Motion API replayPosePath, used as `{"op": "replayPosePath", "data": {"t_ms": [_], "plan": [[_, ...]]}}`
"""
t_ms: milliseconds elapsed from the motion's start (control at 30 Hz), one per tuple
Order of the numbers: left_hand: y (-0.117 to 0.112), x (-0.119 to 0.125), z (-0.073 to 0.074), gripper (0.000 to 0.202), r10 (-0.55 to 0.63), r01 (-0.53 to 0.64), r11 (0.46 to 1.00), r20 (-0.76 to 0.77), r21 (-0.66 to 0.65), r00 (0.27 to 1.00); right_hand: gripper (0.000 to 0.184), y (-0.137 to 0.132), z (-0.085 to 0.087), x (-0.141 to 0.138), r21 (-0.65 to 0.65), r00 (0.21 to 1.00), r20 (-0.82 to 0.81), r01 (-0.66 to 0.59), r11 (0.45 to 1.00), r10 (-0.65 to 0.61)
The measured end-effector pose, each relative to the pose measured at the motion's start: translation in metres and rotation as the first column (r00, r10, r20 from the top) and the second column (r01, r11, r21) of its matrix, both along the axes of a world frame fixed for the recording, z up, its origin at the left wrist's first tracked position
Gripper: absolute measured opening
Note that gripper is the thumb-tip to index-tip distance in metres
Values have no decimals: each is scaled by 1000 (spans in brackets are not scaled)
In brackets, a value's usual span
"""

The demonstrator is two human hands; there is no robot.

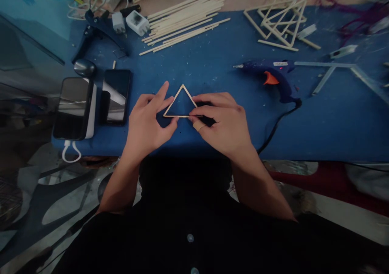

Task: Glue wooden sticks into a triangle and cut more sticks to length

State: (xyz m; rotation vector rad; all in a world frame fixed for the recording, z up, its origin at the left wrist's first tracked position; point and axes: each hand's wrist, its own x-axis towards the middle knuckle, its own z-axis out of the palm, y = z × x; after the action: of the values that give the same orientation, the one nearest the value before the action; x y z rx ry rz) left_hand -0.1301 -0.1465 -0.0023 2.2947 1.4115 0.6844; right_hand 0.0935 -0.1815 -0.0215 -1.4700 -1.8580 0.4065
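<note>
Head view: the right hand (226,120) has thumb and fingers closed on the right corner of a small stick triangle (181,116), which lies between both hands. The left hand (146,122) is spread, its thumb and a fingertip at the triangle's left part; whether it grips firmly, I cannot tell. Beyond the grip lies a pile of sticks (185,21); to its right, a glue gun (261,68); to its left, a phone (120,90).

Dim light blurs and stretches the edges, dark shadow beneath right fingers (212,99).
</note>
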Motion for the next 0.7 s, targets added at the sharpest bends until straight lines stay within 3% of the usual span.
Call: {"op": "replayPosePath", "data": {"t_ms": [233,700], "plan": [[1,0,-3,91,-3,3,1000,19,-12,1000,14,-1,1,-1,4,1000,0,8,1000,-8],[1,0,-6,87,22,-23,999,20,24,1000,11,-2,2,-3,17,999,-2,33,999,-33]]}}
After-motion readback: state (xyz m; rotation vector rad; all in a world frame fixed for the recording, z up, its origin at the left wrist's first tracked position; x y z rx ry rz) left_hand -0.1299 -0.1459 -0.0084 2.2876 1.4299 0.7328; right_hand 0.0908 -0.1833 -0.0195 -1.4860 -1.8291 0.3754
